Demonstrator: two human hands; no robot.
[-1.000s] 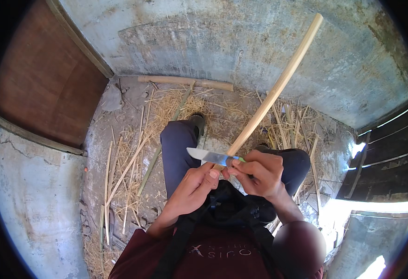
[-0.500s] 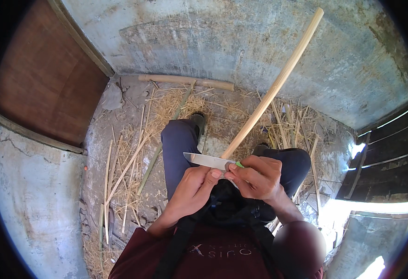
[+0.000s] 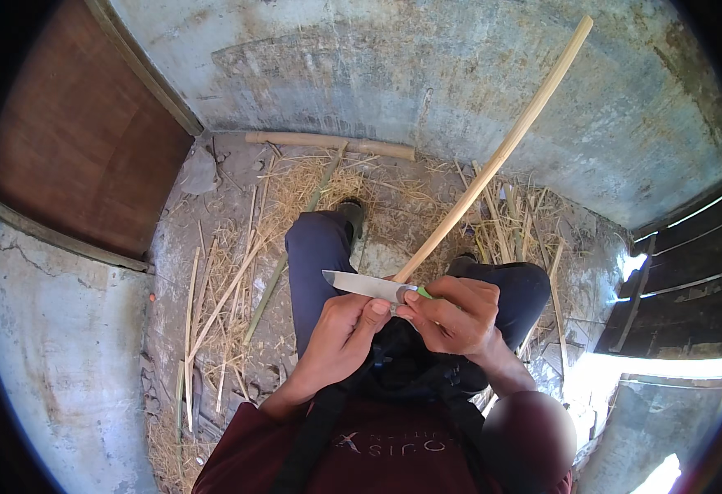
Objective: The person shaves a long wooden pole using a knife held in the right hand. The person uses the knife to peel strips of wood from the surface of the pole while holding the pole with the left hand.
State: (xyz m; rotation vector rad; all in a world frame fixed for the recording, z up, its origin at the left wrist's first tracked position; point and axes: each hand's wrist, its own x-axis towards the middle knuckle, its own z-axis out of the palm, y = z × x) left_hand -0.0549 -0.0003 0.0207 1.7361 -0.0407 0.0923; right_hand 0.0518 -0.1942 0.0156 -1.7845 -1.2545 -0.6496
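A knife with a broad pale blade and a green handle is gripped in my right hand. Its blade points left and lies across the near end of a long, light wooden stick. My left hand is closed at that near end, its thumb up beside the right fingertips. The stick slants up and away to the far right. Blade and fingers hide its very end, just above my lap.
Straw and thin split strips litter the floor to the left, with more strips at the right. A bamboo pole lies along the far wall. A brown door panel stands at the left.
The far end of the stick has swung slightly to the right. Both hands and the knife stay almost where they were.
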